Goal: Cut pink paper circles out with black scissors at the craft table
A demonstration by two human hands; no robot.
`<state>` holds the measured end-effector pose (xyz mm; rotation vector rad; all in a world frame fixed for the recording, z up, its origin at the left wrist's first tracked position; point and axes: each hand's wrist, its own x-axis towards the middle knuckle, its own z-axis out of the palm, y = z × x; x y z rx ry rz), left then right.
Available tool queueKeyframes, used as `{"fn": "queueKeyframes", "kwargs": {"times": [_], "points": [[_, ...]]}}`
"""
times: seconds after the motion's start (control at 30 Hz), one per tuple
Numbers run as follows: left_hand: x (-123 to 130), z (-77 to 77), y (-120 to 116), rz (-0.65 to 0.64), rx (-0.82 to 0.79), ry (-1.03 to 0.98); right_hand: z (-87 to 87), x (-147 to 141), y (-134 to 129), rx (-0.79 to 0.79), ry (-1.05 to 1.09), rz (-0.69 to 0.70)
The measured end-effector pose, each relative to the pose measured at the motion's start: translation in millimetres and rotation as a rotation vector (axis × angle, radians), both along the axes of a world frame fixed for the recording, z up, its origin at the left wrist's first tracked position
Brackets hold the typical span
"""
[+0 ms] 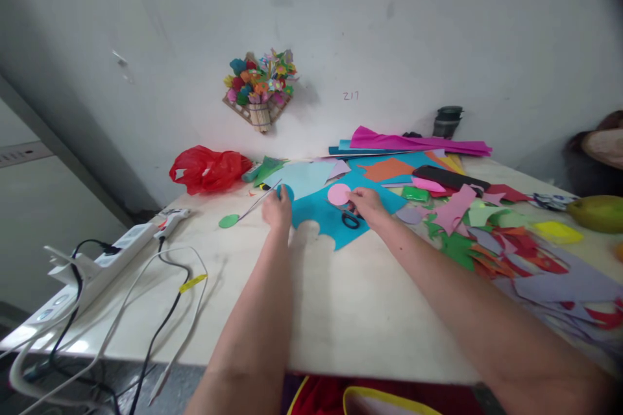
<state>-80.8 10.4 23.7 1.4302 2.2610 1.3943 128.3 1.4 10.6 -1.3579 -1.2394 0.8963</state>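
1. My left hand has its fingers closed on a blue disc, whose edge shows past the fingertips, on their right.
2. My right hand pinches a pink disc by its right edge; the disc reaches leftward from my fingertips, toward my other hand.
3. Just below those right fingers shows a black handle of the scissors; I cannot tell whether any finger grips them.
4. Beside my left fingers runs a thin stick, slanting down and left; I cannot tell whether I hold it too.
5. Near its lower end, left of my left fingers, is a green disc.
6. Between my hands and beneath them, a blue sheet lies on the table, its near edge cut in curves.
7. Beyond my fingers are a pale sheet and an orange piece.
8. Right of my right fingers sit a green packet and, farther off, a heap of scraps.
9. Well left of my left fingers are a red bag and, nearer me, a power strip.
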Motion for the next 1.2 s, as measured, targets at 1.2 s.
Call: {"fn": "queueKeyframes", "kwargs": {"times": [1.2], "points": [[59, -28.2, 1, -0.620, -0.113, 0.304, -11.4, 7, 10, -0.015, 0.291, -0.026]]}}
